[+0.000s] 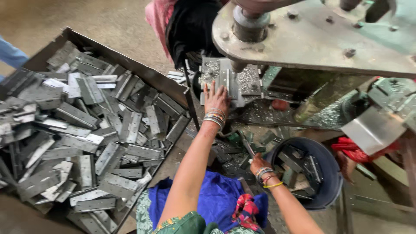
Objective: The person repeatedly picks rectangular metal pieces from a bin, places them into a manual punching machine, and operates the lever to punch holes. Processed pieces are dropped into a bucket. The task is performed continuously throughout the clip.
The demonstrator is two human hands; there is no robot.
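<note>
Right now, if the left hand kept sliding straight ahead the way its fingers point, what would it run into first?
The left hand lies flat on the press bed, fingers pointing at the grey metal hinge plate under the ram. It would probably meet that plate first, though depth is unclear.

Right hand fingers hidden among scrap, grip unclear. Tray of hinge plates cut off at left edge. Press top out of frame.

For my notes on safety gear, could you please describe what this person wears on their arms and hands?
Both arms are bare, with no sleeves or gloves. The left hand has a stack of thin silvery bangles at the wrist. The right hand has similar metal bangles plus a yellow band and a reddish thread.
</note>
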